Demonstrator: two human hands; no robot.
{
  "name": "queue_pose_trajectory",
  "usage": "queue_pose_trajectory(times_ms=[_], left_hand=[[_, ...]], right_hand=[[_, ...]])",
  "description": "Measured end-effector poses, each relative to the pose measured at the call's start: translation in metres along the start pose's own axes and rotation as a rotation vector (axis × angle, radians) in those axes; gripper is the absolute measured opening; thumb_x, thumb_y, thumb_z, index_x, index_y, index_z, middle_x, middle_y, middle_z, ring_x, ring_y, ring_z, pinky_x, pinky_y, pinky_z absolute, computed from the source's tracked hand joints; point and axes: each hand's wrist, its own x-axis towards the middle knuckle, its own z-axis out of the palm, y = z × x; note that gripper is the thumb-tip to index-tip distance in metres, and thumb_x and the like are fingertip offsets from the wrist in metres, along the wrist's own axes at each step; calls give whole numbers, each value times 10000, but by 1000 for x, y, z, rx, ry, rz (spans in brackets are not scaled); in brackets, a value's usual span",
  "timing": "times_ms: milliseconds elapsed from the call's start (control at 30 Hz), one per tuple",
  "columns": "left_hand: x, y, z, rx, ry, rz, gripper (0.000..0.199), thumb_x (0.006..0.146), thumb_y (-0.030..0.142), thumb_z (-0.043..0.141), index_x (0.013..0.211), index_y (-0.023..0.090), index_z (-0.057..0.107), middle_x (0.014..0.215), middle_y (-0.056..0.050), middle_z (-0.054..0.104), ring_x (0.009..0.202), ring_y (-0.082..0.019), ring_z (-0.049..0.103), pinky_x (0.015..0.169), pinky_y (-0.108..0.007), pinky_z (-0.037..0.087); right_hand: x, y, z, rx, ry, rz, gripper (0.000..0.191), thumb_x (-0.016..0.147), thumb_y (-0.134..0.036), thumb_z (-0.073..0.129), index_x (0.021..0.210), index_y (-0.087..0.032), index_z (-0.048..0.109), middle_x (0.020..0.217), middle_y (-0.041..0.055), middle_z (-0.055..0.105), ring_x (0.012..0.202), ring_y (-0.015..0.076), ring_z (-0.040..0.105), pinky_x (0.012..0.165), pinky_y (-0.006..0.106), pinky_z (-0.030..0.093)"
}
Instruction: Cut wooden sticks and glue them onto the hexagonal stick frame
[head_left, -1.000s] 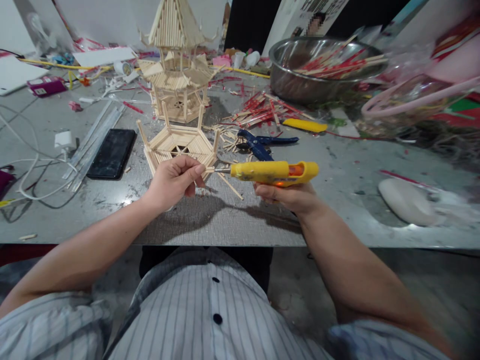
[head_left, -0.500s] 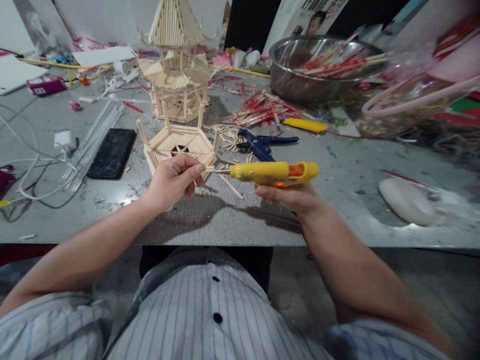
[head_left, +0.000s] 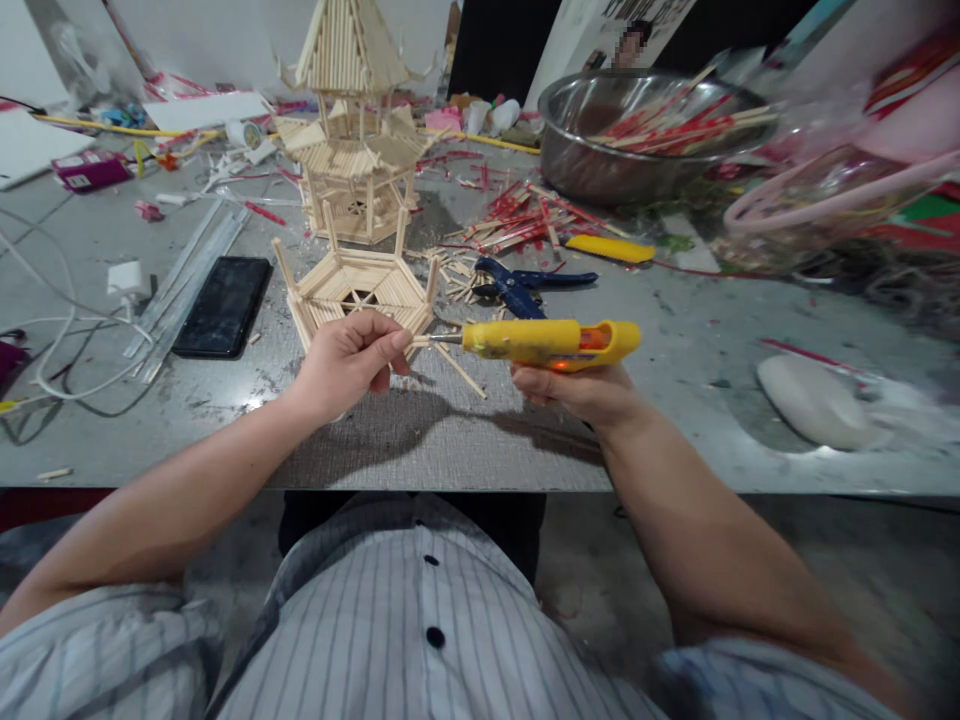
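Observation:
Thumb and forefinger of my left hand (head_left: 358, 362) pinch a short wooden stick (head_left: 420, 341), most of it hidden by the fingers. My right hand (head_left: 574, 388) is wrapped round a yellow glue gun (head_left: 525, 341) with a small orange light. Its metal nozzle points left and meets or nearly meets the stick's end. Just behind my left hand lies a hexagonal stick base (head_left: 315, 280) with upright posts. Farther back stands a tiered stick pavilion (head_left: 349, 60) with a pointed roof.
Blue pliers (head_left: 517, 285), a yellow cutter (head_left: 611, 248) and red-tipped stick pieces (head_left: 510, 220) lie behind the glue gun. A metal bowl (head_left: 570, 150) of sticks stands back right. On the left are a black phone (head_left: 223, 305) and cables; a pale mouse-shaped object (head_left: 814, 400) is at right.
The glue gun in my right hand has shifted very slightly to the right and up. My left hand keeps its pinch in nearly the same place.

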Motion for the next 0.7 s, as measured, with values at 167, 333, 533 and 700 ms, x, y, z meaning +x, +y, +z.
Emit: queue_pose_trajectory(times_ms=[167,333,533,700], left_hand=[[-1,0,0,0,-13,4,243,793,335,670,686,154,546,563,8,641,374,-39,487,366,-144,361],[-1,1,0,2,-8,1,265,782,357,680,683,152,545,561,8,638,375,-38,484,366,-144,359],[-1,3,1,1,-6,0,240,789,334,671,680,157,550,560,11,637,374,-37,477,371,-145,360],[-2,1,0,39,-26,19,226,790,330,667,686,158,563,572,3,644,387,-37,479,381,-141,364]], right_hand=[[-1,5,-1,24,-4,68,400,643,-605,736,697,-232,603,519,-33,462,464,125,456,415,277,382],[-1,4,0,41,-10,56,409,660,-610,726,671,-225,589,509,-32,442,459,118,454,411,269,385],[0,2,0,70,-26,38,399,666,-599,730,683,-226,592,503,-33,453,444,114,448,385,262,385],[-1,4,-1,60,-49,47,371,694,-595,712,711,-237,617,529,-14,491,525,165,536,446,309,462]])
